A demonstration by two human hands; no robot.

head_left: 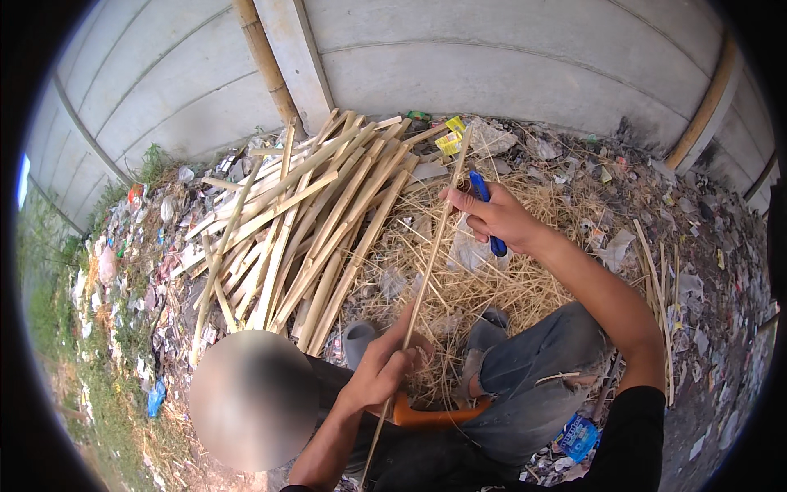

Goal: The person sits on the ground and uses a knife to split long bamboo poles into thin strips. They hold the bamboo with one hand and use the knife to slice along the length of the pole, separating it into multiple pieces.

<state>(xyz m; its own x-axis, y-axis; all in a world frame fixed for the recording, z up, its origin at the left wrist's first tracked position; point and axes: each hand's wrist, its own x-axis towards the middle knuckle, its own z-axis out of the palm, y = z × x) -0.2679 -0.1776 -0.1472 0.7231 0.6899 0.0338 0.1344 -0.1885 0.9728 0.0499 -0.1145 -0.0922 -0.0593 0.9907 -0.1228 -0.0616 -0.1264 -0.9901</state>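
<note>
A long, thin bamboo strip (425, 279) slants across my lap, its far end raised toward the wall. My left hand (384, 367) is closed round its lower part, just above my knees. Farther up, my right hand (498, 217) holds a blue utility knife (480, 189), with thumb and forefinger against the strip. The blade is too small to make out. Beyond my left hand lies a heap of split bamboo pieces (328, 221). Straw-like shavings (533, 262) cover the ground beneath my right hand.
A grey concrete wall (508, 61) with bamboo poles (270, 66) stands behind. Litter is strewn on both sides, with a blue plastic package (578, 437) by my right leg. Thin strips (658, 287) lie at the right. An orange seat (434, 416) shows between my legs. A blurred patch hides the lower left.
</note>
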